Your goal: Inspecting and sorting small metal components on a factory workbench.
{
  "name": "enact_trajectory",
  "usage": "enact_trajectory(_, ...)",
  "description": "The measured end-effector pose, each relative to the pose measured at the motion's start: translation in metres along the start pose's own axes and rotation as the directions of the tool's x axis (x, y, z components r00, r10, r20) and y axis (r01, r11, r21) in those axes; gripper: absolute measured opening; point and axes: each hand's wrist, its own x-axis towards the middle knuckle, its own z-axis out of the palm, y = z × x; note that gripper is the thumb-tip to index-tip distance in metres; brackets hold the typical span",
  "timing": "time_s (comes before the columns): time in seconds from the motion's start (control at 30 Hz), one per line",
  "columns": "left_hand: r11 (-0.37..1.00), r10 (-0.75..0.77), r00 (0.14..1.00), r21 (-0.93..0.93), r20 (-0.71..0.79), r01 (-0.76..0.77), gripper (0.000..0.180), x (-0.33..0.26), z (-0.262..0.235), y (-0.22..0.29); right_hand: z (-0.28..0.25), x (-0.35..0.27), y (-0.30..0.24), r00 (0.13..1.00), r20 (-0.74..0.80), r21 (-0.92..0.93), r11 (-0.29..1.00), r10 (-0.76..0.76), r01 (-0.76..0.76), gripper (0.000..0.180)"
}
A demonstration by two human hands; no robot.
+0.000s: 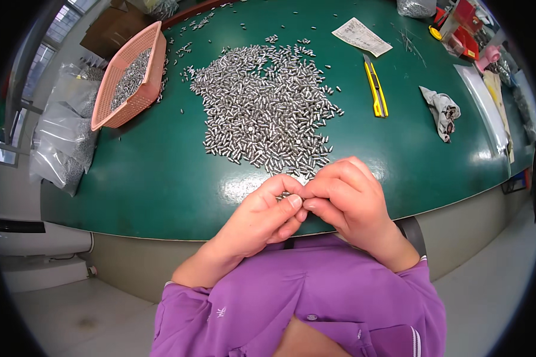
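My left hand (pixel 268 211) is closed around a few small silvery metal parts (pixel 283 195), which show between its thumb and fingers. Against its fingertips, my right hand (pixel 352 196) is held in a pinch; whatever is between those fingers is hidden. Both hands are together over the near edge of the green table (pixel 167 196). Just beyond them spreads a big heap of short, shiny metal pins with tapered ends (pixel 268 110), lying loose in all directions.
A pink plastic basket (pixel 155 70) of metal parts stands at the left, beside filled clear bags (pixel 65 140). Toward the right lie a yellow utility knife (pixel 375 89), a paper slip (pixel 361 37) and a crumpled wrapper (pixel 442 113). Red bins (pixel 466 41) stand at the far right.
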Motion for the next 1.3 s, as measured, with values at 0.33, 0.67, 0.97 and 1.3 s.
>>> enact_trajectory(0.33, 0.995, 0.076, 0.997, -0.068, -0.032, -0.078, 0.009, 0.0019, -0.0010, -0.0030, 0.0008, -0.0003, 0.0000, 0.999, -0.030, 0.000, 1.000, 0.023, -0.023, 0.022)
enact_trajectory(0.67, 0.994, 0.079, 0.994, -0.073, -0.080, -0.085, 0.015, 0.0020, 0.0022, 0.0011, -0.0008, -0.0020, 0.0035, 0.982, 0.021, -0.255, 0.950, 0.189, -0.178, 0.018)
enact_trajectory(0.97, 0.993, 0.083, 0.993, -0.076, -0.083, -0.089, 0.018, 0.0006, 0.0031, 0.0012, 0.0023, -0.0006, 0.0013, 0.979, 0.058, -0.314, 0.934, 0.197, -0.169, 0.013)
enact_trajectory(1.3, 0.999, 0.049, 0.999, -0.002, 0.005, -0.049, 0.012, -0.0001, -0.0023, -0.0032, 0.0045, 0.0008, -0.0018, 0.996, 0.008, 0.071, 0.994, 0.086, -0.087, 0.021)
